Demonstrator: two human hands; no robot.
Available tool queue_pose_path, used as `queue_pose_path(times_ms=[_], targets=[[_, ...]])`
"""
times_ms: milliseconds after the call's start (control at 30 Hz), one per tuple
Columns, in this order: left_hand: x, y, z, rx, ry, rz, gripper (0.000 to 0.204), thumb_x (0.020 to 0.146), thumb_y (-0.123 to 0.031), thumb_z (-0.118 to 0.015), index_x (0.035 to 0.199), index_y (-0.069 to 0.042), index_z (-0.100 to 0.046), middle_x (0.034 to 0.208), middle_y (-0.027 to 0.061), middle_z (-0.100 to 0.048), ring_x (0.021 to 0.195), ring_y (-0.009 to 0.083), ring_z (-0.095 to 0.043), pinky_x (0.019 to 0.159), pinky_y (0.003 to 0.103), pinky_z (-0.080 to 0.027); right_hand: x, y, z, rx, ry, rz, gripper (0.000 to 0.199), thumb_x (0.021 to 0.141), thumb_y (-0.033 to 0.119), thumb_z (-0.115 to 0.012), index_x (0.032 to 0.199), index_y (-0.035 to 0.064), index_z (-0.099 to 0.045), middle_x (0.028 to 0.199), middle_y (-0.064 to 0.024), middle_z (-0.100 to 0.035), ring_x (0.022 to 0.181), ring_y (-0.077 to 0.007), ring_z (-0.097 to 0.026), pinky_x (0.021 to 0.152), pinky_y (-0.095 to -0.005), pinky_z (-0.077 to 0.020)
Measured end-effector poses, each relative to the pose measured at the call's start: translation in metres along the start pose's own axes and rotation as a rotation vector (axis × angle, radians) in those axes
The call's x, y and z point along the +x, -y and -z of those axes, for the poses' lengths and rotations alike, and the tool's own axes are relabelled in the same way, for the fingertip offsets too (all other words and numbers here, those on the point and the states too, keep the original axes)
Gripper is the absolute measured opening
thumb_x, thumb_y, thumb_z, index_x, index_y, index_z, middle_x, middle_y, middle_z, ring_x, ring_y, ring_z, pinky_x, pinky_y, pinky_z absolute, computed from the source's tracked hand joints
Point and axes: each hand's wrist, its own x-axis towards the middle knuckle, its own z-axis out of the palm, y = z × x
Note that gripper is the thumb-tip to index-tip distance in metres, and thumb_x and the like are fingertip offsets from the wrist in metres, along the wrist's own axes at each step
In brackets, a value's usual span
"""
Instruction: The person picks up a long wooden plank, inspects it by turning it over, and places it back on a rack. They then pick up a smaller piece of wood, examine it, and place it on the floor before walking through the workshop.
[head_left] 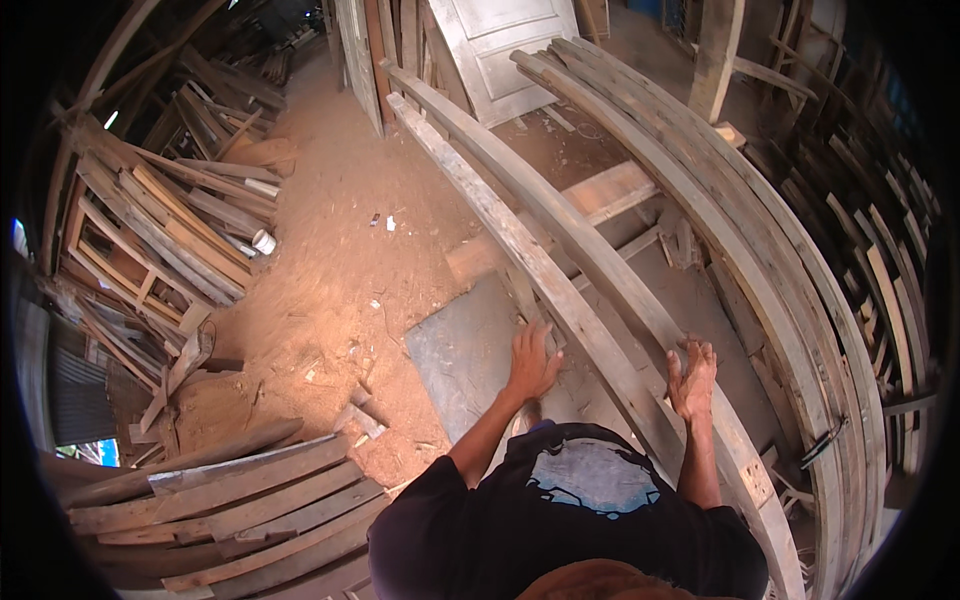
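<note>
The right hand (692, 382) is laid spread on the right beam (603, 252); the left hand (534, 364), also spread, is held beside the left beam (532, 266).

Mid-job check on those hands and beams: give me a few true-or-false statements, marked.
1. The right hand is at the right beam of the central pair. True.
2. The left beam of that pair lies crosswise on the right beam. False: they run side by side with a gap between.
3. The left hand is to the right of both beams. False: it is to the left of both.
4. A white panelled door stands past the beams' far ends. True.
</note>
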Motion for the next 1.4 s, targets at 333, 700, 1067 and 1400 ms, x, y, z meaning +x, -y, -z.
queue_pose_path(times_ms=[333, 700, 1067, 1400], targets=[[-0.042, 0.156, 0.017, 0.017, 1.083, 0.373, 0.056, 0.094, -0.044, -0.056, 0.136, -0.009, -0.052, 0.13, 0.0258, -0.058, 0.121, 0.0408, -0.055, 0.102, 0.048, -0.045, 0.109, 0.158, -0.137, 0.119, 0.104, 0.357, 0.031, 0.088, 0.023, -0.066, 0.111, 0.0013, -0.062, 0.119, -0.0216, -0.058, 0.111, -0.0402, -0.053, 0.096, -0.0489, -0.0408], [-0.143, 0.282, 0.119, -0.13, 0.193, 1.073, 0.064, 0.092, -0.048, -0.057, 0.137, -0.003, -0.05, 0.13, 0.0283, -0.058, 0.122, 0.0418, -0.056, 0.103, 0.046, -0.044, 0.138, 0.329, -0.274, 0.207, 0.643, 0.792, 0.036, 0.086, 0.027, -0.068, 0.108, -0.0011, -0.066, 0.112, -0.0262, -0.063, 0.107, -0.0443, -0.057, 0.095, -0.0501, -0.0437], [-0.242, 0.261, 0.078, -0.952, 0.301, 1.124, 0.089, 0.088, -0.061, -0.058, 0.146, 0.004, -0.036, 0.135, 0.0245, -0.055, 0.126, 0.0348, -0.053, 0.105, 0.043, -0.043, 0.151, 0.443, -0.437, -0.105, 1.256, 1.049, 0.045, 0.089, 0.038, -0.063, 0.118, 0.0043, -0.065, 0.117, -0.0244, -0.064, 0.113, -0.0413, -0.058, 0.098, -0.0478, -0.0452], [-0.19, 0.413, 0.17, -1.125, -0.494, 1.47, 0.057, 0.095, -0.038, -0.059, 0.145, -0.015, -0.043, 0.123, 0.0111, -0.064, 0.101, 0.0251, -0.066, 0.083, 0.045, -0.052, 0.207, 0.575, -0.526, -0.215, 1.343, 1.07, 0.05, 0.091, 0.041, -0.06, 0.122, 0.002, -0.061, 0.12, -0.0248, -0.064, 0.117, -0.0402, -0.058, 0.097, -0.0479, -0.0463]])
